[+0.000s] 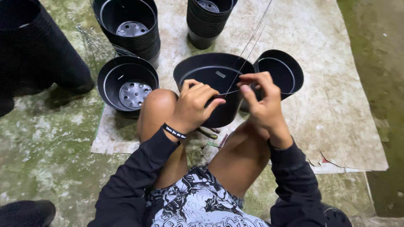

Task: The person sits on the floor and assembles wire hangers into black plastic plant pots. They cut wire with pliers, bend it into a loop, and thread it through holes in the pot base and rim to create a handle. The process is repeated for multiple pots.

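Note:
A black plastic pot (212, 73) is tilted toward me between my knees. My left hand (194, 105) grips its near rim, fingers curled over the edge. My right hand (260, 96) pinches a thin metal wire (248, 46) at the rim's right side; the wire strands run up and away to the top of the view. Both sleeves are black, and a black wristband sits on my left wrist.
Another single black pot (283, 71) lies just right of the held one, and one with a holed bottom (128, 84) stands at left. Stacks of pots (132, 27) (208, 19) stand behind on a worn sheet (336, 105). A large stack (33, 50) lies far left. Loose wires (94, 44) lie nearby.

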Motion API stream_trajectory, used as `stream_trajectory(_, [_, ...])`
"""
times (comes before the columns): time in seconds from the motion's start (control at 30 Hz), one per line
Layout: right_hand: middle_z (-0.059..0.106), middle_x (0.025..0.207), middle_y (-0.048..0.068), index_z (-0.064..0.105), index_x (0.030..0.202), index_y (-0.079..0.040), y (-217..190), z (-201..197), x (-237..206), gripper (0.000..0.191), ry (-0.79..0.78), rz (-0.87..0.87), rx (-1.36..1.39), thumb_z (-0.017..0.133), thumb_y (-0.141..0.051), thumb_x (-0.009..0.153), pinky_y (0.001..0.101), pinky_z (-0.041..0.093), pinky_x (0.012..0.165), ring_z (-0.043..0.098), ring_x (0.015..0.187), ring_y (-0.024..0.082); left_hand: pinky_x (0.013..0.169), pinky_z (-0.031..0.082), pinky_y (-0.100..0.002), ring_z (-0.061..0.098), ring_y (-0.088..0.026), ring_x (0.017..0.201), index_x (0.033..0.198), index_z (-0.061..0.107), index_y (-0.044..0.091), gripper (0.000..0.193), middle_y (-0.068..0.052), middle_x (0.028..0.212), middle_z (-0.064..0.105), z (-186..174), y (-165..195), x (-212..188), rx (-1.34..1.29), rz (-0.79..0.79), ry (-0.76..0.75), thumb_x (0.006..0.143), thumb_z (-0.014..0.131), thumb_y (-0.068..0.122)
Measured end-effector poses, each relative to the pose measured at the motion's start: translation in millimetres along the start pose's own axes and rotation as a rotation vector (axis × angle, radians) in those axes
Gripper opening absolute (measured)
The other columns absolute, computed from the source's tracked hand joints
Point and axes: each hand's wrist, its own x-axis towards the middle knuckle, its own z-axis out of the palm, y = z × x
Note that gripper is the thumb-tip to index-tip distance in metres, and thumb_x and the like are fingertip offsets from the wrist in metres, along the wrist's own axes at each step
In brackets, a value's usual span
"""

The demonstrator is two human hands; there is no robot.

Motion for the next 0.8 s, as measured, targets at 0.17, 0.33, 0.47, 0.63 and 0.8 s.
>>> stream_trajectory(0.17, [0.069,0.094,0.004,0.074,0.106,-0.004,-4.1,6.3,1.5,0.015,-0.087,0.019,-0.060,0.076,-0.010,0.093,0.0264,0.043,0.076,0.063,0.086,0.013,0.094,0.043,-0.041,0.065,-0.025,0.090,0.096,0.070,0.006,0.021,-0.006,0.091,0.069,6.3,-3.8,-13.0,0.023,0.036,-0.078,0.091,0.079,0.024])
stream_trajectory(0.33, [0.066,0.092,0.004,0.072,0.099,-0.004,-4.1,10.7,0.9,0.010,-0.138,0.111,0.049,0.077,-0.011,0.093,0.0267,0.042,0.073,0.054,0.080,0.012,0.097,0.043,-0.043,0.066,-0.023,0.091,0.096,0.069,0.007,0.018,-0.005,0.092,0.069,3.6,-3.6,-14.7,0.046,0.088,-0.157,0.092,0.077,0.022])
stream_trajectory(0.47, [0.069,0.094,0.003,0.070,0.098,-0.003,-2.8,15.1,7.1,0.009,-0.160,0.020,0.063,0.075,-0.009,0.095,0.0268,0.043,0.077,0.057,0.084,0.012,0.094,0.043,-0.041,0.065,-0.025,0.091,0.100,0.070,0.006,0.017,-0.007,0.093,0.069,-3.5,-1.0,-8.1,0.015,0.039,-0.194,0.093,0.075,0.021])
stream_trajectory(0.63, [0.068,0.094,0.003,0.070,0.098,-0.002,-0.2,14.6,8.6,0.007,-0.176,0.020,0.111,0.074,-0.008,0.096,0.0271,0.042,0.079,0.057,0.085,0.012,0.079,0.048,-0.042,0.068,-0.033,0.086,0.102,0.073,0.005,0.016,-0.011,0.096,0.074,-11.4,1.7,7.3,-0.123,-0.136,-0.309,0.092,0.073,0.017])
stream_trajectory(0.8, [0.068,0.095,0.004,0.068,0.097,-0.001,5.2,11.2,6.0,0.006,-0.170,0.011,0.125,0.072,-0.006,0.096,0.0270,0.043,0.080,0.057,0.086,0.013,0.074,0.057,-0.039,0.074,-0.033,0.084,0.101,0.076,0.006,0.017,-0.014,0.091,0.076,-13.0,-4.9,31.1,-0.268,-0.166,-0.384,0.087,0.075,0.016])
